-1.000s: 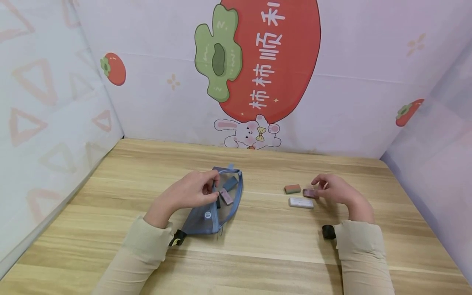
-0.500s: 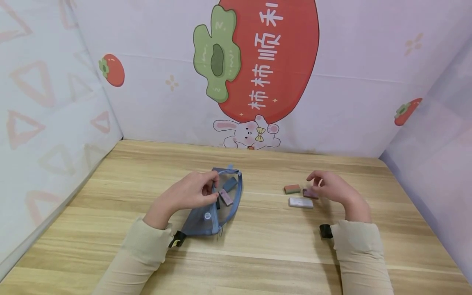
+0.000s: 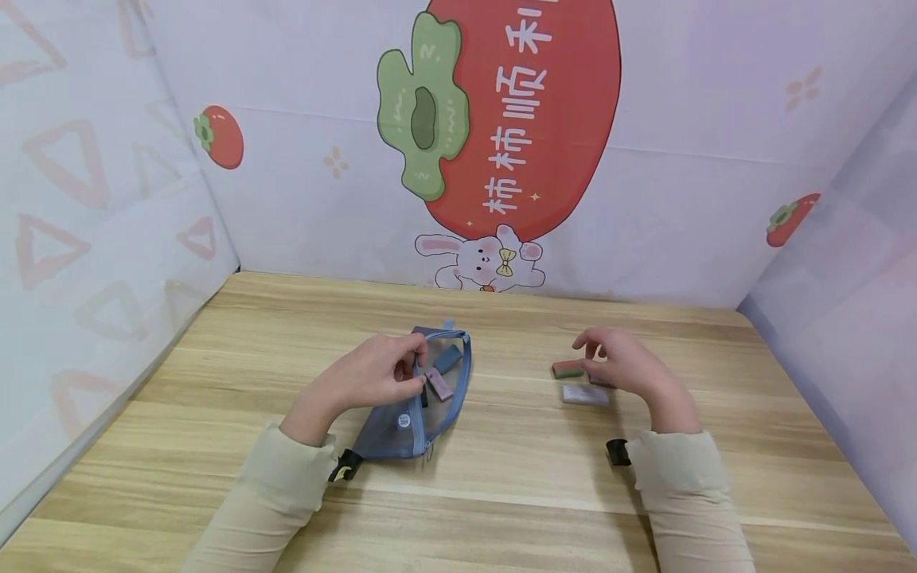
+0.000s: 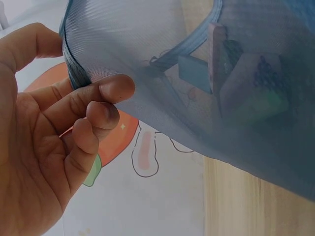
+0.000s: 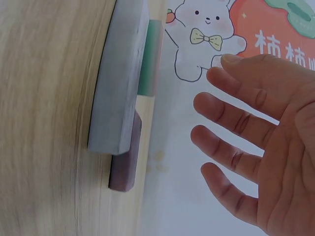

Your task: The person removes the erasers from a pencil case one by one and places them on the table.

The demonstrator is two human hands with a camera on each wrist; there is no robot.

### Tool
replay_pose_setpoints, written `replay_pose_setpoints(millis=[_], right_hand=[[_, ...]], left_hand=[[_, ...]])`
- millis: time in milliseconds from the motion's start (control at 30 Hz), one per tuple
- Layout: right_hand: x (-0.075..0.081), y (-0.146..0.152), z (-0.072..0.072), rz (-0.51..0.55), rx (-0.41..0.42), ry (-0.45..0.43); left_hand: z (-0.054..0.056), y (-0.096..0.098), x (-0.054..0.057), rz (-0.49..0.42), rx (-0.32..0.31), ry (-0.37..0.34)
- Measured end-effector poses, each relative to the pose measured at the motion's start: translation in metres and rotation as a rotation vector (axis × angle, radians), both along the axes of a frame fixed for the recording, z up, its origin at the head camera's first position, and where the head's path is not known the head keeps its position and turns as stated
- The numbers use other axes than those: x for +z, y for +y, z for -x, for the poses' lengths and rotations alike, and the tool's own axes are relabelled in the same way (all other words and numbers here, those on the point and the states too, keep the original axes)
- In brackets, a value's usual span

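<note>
My left hand [image 3: 358,374] pinches the zipped edge of a blue mesh pouch [image 3: 387,434], whose mouth gapes toward the right. Through the mouth I see a blue block [image 3: 448,360] and a pinkish block [image 3: 439,383]. The left wrist view shows several blocks behind the mesh [image 4: 147,93], one with a dark grape-like print. My right hand [image 3: 630,366], fingers loosely bent and holding nothing, hovers over three small oblong blocks on the table: an orange-and-green block [image 3: 567,369], a whitish block [image 3: 584,395] and a purplish-brown block [image 5: 126,162], partly hidden by the hand in the head view.
Everything lies on a wood-grain table [image 3: 501,477]. A printed backdrop [image 3: 301,207] with persimmons and a rabbit rises behind it, with side walls left and right. A black strap piece [image 3: 618,452] sits by the right cuff, and another [image 3: 347,465] by the left.
My right hand has shifted left, from beside the purplish-brown block to over it and toward the orange-and-green block. The left hand and pouch have stayed in place.
</note>
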State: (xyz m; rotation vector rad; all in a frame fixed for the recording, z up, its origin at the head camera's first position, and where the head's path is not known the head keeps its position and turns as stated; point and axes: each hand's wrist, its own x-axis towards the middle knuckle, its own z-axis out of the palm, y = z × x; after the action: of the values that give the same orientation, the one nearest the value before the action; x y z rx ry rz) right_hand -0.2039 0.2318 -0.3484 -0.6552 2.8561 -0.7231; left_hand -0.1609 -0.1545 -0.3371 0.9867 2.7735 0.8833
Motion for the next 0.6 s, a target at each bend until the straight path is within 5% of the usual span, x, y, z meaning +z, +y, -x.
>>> replay_pose_setpoints(millis=[600], right_hand=[[-0.006,-0.036,0.000,0.057,0.095,0.088]], left_hand=[[0.000,0.001,-0.001,0.001,-0.002,-0.005]])
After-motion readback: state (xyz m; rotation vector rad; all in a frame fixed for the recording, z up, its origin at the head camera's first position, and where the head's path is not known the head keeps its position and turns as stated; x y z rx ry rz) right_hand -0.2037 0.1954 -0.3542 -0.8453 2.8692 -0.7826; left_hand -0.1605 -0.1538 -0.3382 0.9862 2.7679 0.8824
